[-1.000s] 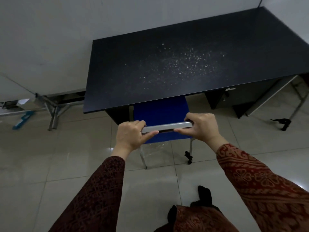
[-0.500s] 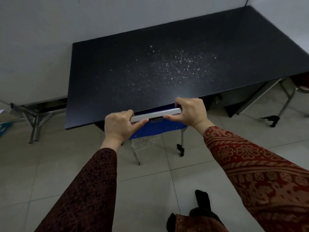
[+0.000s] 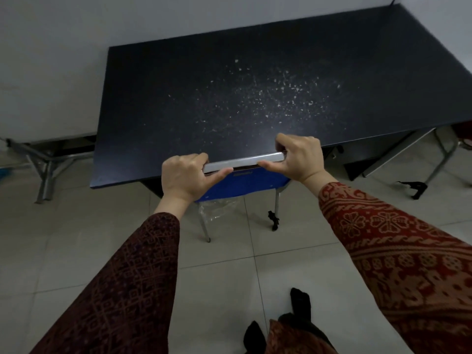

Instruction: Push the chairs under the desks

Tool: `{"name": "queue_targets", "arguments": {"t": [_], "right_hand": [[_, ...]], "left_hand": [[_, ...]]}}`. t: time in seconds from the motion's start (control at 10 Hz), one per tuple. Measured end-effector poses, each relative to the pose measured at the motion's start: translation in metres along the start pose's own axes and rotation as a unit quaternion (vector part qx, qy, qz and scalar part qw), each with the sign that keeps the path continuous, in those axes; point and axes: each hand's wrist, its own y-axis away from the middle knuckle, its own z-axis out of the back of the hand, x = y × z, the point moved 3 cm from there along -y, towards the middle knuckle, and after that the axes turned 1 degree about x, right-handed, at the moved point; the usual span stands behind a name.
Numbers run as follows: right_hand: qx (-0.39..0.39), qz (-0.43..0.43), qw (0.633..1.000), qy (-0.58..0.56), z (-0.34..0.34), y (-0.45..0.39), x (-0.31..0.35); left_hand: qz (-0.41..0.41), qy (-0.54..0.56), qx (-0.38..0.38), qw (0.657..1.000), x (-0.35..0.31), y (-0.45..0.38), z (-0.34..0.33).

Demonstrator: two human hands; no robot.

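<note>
The left hand [image 3: 182, 178] at 9 o'clock and the right hand [image 3: 300, 155] at 3 o'clock each hold a tight grip on the silver top bar [image 3: 244, 163] of the blue chair [image 3: 245, 183], already mostly under the black bench [image 3: 229, 103], so pushing more could pinch fingers against the edge.

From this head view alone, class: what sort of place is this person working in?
Probably an office or classroom: a black desk against a bare wall, a blue chair with a metal top rail, and folding metal table legs on a tiled floor.
</note>
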Motion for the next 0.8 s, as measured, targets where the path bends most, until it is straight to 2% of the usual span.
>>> {"name": "queue_targets", "arguments": {"t": [0.2, 0.3, 0.4, 0.5, 0.6, 0.8], "right_hand": [[0.085, 0.013, 0.996, 0.027, 0.004, 0.003, 0.005], [0.097, -0.009, 0.994, 0.045, 0.009, 0.013, 0.011], [0.076, -0.055, 0.995, 0.022, 0.012, 0.029, 0.022], [0.072, -0.091, 0.993, -0.027, 0.016, 0.037, 0.024], [0.086, -0.096, 0.991, -0.037, 0.034, 0.04, 0.012], [0.259, -0.13, 0.957, -0.017, 0.066, 0.026, -0.058]], "left_hand": [[0.025, -0.013, 0.047, 0.999, -0.007, 0.006, 0.007], [0.066, -0.011, 0.047, 0.997, -0.014, 0.013, 0.013], [0.121, 0.002, 0.042, 0.992, -0.032, 0.025, 0.017], [0.067, 0.027, 0.055, 0.996, -0.049, 0.025, 0.027], [-0.039, 0.069, 0.105, 0.991, -0.065, 0.007, 0.048], [-0.051, 0.076, 0.152, 0.984, -0.085, -0.07, 0.056]]}}
